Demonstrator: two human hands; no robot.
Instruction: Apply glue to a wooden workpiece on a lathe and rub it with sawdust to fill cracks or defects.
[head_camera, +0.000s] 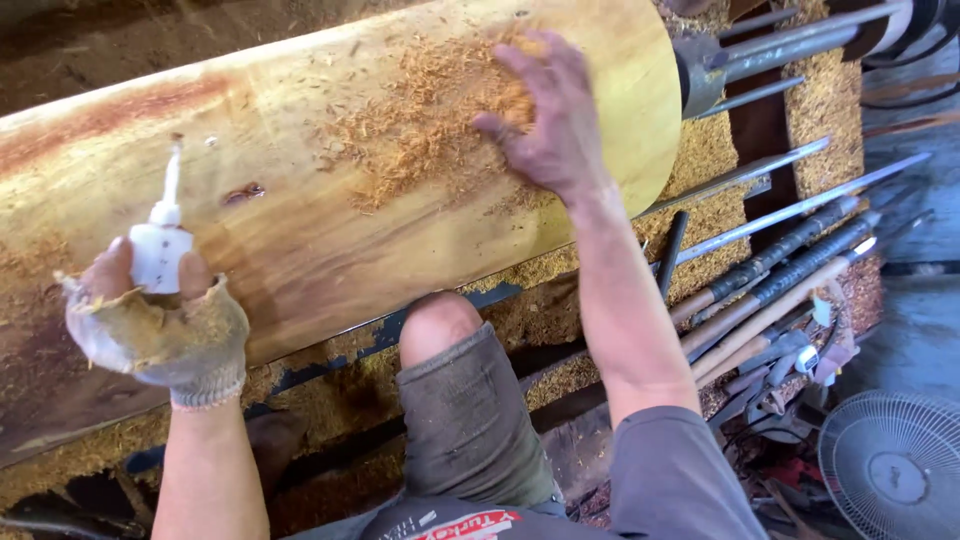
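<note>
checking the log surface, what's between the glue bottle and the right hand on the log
In the head view, a small dark crack and a patch of shavings lie on the log between the bottle and right hand.

Shavings (420, 120) on log (300, 200); tool handles (780, 280) right of log.

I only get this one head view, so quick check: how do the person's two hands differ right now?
The left hand wears a worn, fingerless work glove dusted with sawdust; the right hand is bare. The left hand grips a small white squeeze bottle, nozzle pointing up along the log; the right hand holds nothing. The left is closed; the right lies spread open on the wood shavings. Both are at the same large pale log.
</note>
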